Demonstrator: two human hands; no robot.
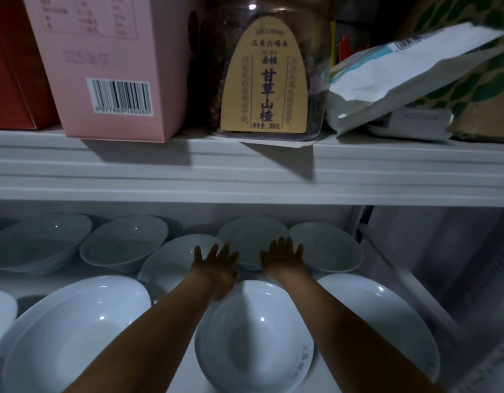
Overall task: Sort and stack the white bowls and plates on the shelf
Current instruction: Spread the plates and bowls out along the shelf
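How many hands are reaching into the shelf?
2. The left hand reaches over a middle bowl; the right hand is beside it, by the back-right bowl. Both are open, holding nothing.

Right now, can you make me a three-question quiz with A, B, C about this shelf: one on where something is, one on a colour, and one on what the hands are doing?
1. Where is the jar?
A. On the upper shelf, between the barcode box and the bag
B. On the lower shelf
C. On top of the box

2. What colour is the barcode box?
A. Green
B. Pink
C. Blue

3. How are the left hand and right hand?
A. Both gripping one bowl
B. Both fists
C. Both open, fingers spread

Answers:
1 A, it stands above the bowls.
2 B, its side is pink.
3 C, the fingers are straight and hold nothing.
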